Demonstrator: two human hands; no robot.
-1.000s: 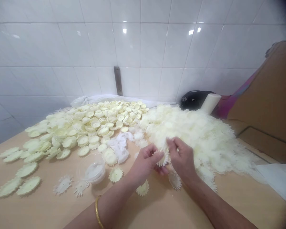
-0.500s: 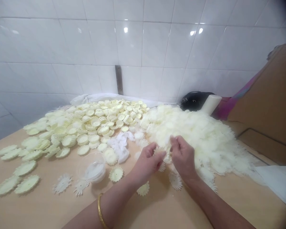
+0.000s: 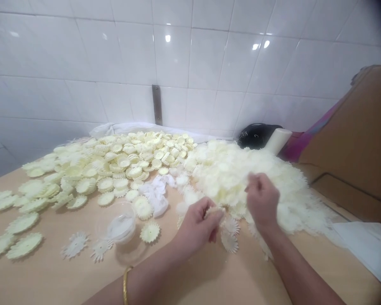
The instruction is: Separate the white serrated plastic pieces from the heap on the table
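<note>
My left hand point(image 3: 200, 220), a gold bangle on its wrist, pinches a pale yellow scalloped flower piece point(image 3: 214, 210) between thumb and fingers. To its right, my right hand point(image 3: 263, 199) is closed in front of the heap of thin, fluffy-looking white flower pieces point(image 3: 279, 182). Anything in its fingers is too blurred to make out. White flower cutouts point(image 3: 230, 242) lie on the table just under and beside my left hand. One cupped yellow flower piece point(image 3: 150, 232) rests to the left of my left forearm.
A big pile of cupped pale yellow flower pieces point(image 3: 123, 163) covers the back left. Nearer are a clear plastic tub point(image 3: 122, 228) with white contents and a crumpled white bag point(image 3: 155, 197). A white roll point(image 3: 277, 141), a black bundle point(image 3: 257, 134) and a cardboard box point(image 3: 352, 131) stand at right.
My right hand has pulled away to the right from my left hand, which keeps its pinch on the flower piece. The view has shifted slightly.
</note>
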